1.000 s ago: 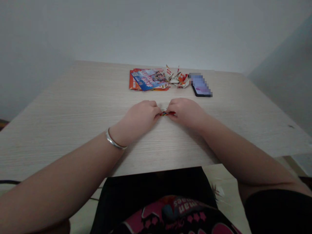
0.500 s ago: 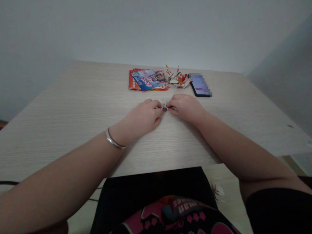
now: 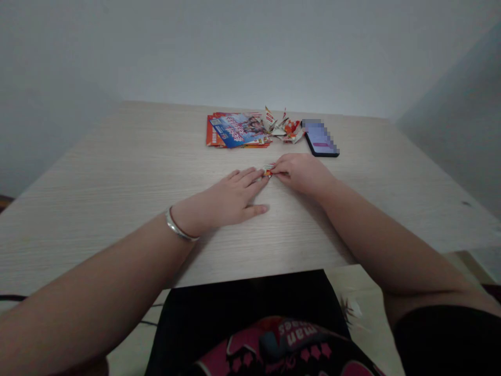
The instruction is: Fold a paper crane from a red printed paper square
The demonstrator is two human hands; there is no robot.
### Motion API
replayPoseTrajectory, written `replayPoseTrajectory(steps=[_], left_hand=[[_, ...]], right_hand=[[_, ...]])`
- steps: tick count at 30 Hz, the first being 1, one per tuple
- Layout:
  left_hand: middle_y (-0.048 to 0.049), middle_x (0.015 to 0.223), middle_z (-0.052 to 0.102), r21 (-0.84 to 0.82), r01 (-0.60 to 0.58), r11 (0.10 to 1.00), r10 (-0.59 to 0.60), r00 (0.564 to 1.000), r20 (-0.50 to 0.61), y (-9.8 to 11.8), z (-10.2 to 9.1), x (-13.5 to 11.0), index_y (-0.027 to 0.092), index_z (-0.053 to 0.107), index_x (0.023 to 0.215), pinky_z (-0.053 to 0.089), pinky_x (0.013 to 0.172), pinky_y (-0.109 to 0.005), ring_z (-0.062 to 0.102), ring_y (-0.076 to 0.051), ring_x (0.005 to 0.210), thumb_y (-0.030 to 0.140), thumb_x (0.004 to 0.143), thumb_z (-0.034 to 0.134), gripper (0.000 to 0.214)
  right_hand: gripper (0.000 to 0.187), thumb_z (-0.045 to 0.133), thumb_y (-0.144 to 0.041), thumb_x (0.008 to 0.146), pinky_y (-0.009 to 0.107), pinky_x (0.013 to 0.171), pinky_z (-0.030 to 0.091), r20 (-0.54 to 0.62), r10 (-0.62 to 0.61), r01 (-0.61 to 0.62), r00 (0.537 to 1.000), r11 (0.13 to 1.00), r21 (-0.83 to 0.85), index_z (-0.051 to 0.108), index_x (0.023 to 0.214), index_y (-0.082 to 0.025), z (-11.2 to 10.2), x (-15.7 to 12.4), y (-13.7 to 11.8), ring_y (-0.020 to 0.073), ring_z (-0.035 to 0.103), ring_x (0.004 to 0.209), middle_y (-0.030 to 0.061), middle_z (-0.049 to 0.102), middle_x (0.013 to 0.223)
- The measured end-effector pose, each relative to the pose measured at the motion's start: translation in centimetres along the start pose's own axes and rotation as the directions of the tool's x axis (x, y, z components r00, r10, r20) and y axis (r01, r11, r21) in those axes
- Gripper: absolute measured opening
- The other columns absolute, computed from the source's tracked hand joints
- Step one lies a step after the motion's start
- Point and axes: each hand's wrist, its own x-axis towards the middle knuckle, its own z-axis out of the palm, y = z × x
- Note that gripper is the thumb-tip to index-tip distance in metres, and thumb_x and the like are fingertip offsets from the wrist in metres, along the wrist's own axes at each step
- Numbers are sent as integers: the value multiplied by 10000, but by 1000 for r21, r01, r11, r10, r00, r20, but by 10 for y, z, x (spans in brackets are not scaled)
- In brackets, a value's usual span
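A small folded piece of printed paper (image 3: 268, 168), white with orange and red, lies on the table between my hands. My left hand (image 3: 235, 196) is flat and open, its fingers stretched out and the fingertips resting on the paper's left side. A silver bangle (image 3: 178, 227) circles that wrist. My right hand (image 3: 299, 171) pinches the paper's right edge between thumb and fingers. Much of the paper is hidden under the fingertips.
Behind my hands lies a stack of colourful printed leaflets (image 3: 238, 130). Beside it stand folded paper shapes (image 3: 284, 128) with pointed tips. A phone (image 3: 321, 140) with a lit, blurred screen lies to their right. The pale wooden table (image 3: 117, 172) meets a wall at the back.
My left hand has opened from a pinch and now lies flat, fingers on the paper. The paper's white and orange side shows more. My right hand keeps its pinch in nearly the same place.
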Motion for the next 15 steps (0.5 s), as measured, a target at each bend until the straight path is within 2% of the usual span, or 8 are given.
replayPoseTrajectory(steps=[4, 8, 12, 15], left_hand=[[-275, 1633, 436, -23, -82, 996, 80, 994, -76, 2, -3, -2, 63, 486, 1561, 283, 1293, -501, 335, -393, 1581, 624, 1077, 336, 756], [-262, 1698, 336, -43, -105, 994, 99, 988, -118, -3, 3, -2, 67, 477, 1561, 259, 1311, -498, 262, -362, 1620, 593, 1095, 305, 723], [-245, 1726, 277, -47, -73, 996, 70, 996, -48, -6, 3, 0, 106, 430, 1599, 263, 1305, -523, 273, -366, 1617, 573, 1095, 353, 692], [-225, 1742, 240, -43, -36, 998, 36, 999, 11, -3, -1, 0, 158, 403, 1624, 287, 1283, -555, 282, -364, 1614, 548, 1101, 357, 655]], right_hand=[[281, 591, -168, 985, 369, 1028, 535, -26, -9, 10, 1000, 999, 44, 836, 1122, -165, 3, 2, 6, 248, 742, 1149, 105, 808, 1224], [286, 597, -198, 982, 386, 1033, 543, -54, 30, -28, 998, 999, 33, 839, 1135, -194, 3, 0, 6, 257, 742, 1159, 87, 812, 1219], [316, 565, -219, 994, 379, 996, 559, -124, 135, -130, 983, 990, 52, 828, 1169, -208, 4, -3, 1, 251, 738, 1167, 75, 808, 1232], [325, 554, -224, 996, 382, 987, 563, -151, 131, -120, 980, 990, 81, 824, 1177, -219, 5, -3, -3, 243, 736, 1175, 69, 804, 1247]])
